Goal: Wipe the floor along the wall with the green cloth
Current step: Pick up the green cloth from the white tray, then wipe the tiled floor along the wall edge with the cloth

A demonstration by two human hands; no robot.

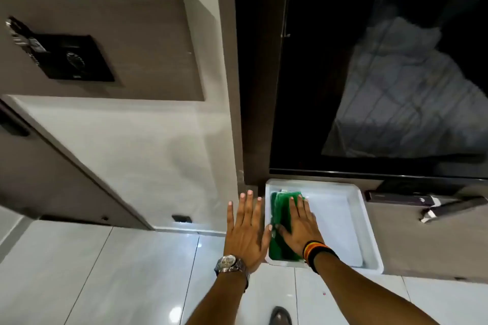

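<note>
A folded green cloth (281, 212) lies in the left part of a white plastic tray (343, 219) on the floor by the dark cabinet. My right hand (301, 227) rests flat on the cloth, fingers spread, covering its right side. My left hand (247, 229), with a metal wristwatch, hovers flat and empty just left of the tray's edge, fingers apart. The glossy white tiled floor (118, 272) runs along the pale wall (132, 153) to the left.
A dark glass cabinet door (369, 74) rises behind the tray. A brown wooden ledge (422, 245) with dark boxes (401, 196) lies to the right. A brown door (52, 179) stands at the left. A shoe tip (281, 315) shows at the bottom.
</note>
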